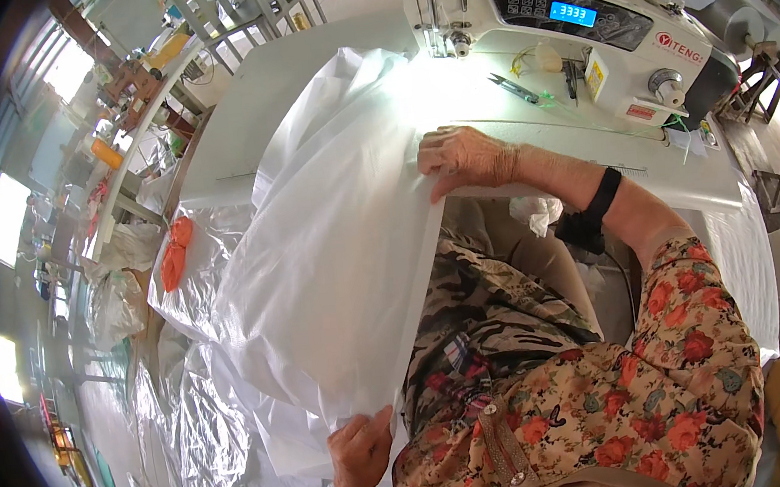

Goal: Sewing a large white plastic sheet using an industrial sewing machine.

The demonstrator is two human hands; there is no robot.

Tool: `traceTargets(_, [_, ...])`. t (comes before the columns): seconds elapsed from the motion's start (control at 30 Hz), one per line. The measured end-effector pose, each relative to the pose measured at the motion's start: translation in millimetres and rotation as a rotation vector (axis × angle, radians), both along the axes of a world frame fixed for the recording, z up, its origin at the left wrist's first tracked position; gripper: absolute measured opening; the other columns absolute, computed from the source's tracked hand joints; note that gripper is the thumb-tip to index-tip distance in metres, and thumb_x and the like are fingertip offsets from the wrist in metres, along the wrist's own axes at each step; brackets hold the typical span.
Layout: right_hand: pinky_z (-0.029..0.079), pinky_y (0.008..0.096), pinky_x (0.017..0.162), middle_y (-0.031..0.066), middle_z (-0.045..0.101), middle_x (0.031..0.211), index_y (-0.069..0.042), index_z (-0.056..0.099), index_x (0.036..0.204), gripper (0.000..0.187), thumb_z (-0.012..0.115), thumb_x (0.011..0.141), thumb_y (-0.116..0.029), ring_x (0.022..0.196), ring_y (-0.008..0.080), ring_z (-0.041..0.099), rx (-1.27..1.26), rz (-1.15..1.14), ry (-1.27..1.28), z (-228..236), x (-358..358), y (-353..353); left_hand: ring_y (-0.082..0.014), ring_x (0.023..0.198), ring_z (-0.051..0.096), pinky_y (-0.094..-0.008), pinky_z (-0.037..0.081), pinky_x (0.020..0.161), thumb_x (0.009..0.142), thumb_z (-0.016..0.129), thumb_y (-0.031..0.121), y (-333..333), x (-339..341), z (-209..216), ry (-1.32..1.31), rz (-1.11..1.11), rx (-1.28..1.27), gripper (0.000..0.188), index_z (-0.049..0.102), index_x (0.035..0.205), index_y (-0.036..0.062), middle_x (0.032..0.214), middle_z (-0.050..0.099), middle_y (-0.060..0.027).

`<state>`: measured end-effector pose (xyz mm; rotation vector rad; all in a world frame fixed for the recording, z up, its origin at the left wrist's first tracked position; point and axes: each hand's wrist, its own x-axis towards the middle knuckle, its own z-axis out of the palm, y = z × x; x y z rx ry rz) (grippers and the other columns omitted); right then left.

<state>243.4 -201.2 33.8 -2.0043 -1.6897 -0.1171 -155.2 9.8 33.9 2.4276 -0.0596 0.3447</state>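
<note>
floral-print shirt (621,400) way up close, left hand (361,451) and right hand (466,158) both pinching one edge of a white sheet (325,250) at an industrial sewing machine (567,29)

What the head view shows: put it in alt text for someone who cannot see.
A person's right hand and left hand hold the edge of a white sheet at a sewing machine, the right nearer the machine. Snips lie on the worktop; an orange bundle lies left of the sheet.
</note>
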Motion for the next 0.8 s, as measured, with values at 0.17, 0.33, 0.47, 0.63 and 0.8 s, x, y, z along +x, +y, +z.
traceTargets(0.17, [0.043,0.0412,0.083,0.0066,0.056,0.086,-0.008,0.051,0.089,0.041,0.075,0.075,-0.038,0.085,0.028,0.057,-0.062,-0.065,-0.023,8,31,-3,-0.0236,0.054,0.055,-0.0349,0.045,0.05,0.07,0.066,-0.005,-1,-2,-12,0.034,-0.056,0.129,0.033,0.07,0.101,0.0064,0.064,0.051,-0.0057])
traceTargets(0.33, [0.04,0.0421,0.089,0.0082,0.056,0.097,-0.007,0.052,0.097,0.044,0.071,0.079,-0.042,0.096,0.0285,0.055,0.006,-0.154,-0.142,6,58,-11,-0.0231,0.055,0.056,-0.035,0.043,0.05,0.07,0.07,0.001,-3,5,-20,0.161,-0.2,0.111,0.038,0.068,0.108,0.0068,0.067,0.051,-0.0038])
traceTargets(0.47, [0.043,0.042,0.089,0.0115,0.056,0.099,-0.003,0.053,0.1,0.053,0.066,0.081,-0.05,0.098,0.0295,0.054,0.004,-0.405,-0.3,-1,51,-11,-0.0227,0.057,0.057,-0.0343,0.043,0.05,0.071,0.068,0.008,-3,12,-18,0.226,-0.281,0.107,0.041,0.067,0.111,0.0067,0.068,0.048,-0.004])
traceTargets(0.63, [0.048,0.0405,0.084,0.0127,0.061,0.094,0.0,0.063,0.096,0.063,0.051,0.086,-0.061,0.095,0.0286,0.061,-0.086,-0.599,-0.311,-7,22,-16,-0.0221,0.058,0.058,-0.0347,0.044,0.051,0.07,0.066,0.01,-6,26,-14,0.207,-0.36,0.116,0.038,0.066,0.108,0.0062,0.069,0.048,-0.0041])
traceTargets(0.8, [0.044,0.0423,0.089,0.0134,0.061,0.101,-0.002,0.062,0.103,0.061,0.052,0.087,-0.061,0.103,0.028,0.057,-0.172,-0.684,-0.193,-3,16,-15,-0.0215,0.058,0.058,-0.0345,0.044,0.05,0.07,0.065,0.01,-8,43,-14,0.142,-0.412,0.223,0.028,0.064,0.098,0.0061,0.068,0.047,-0.0042])
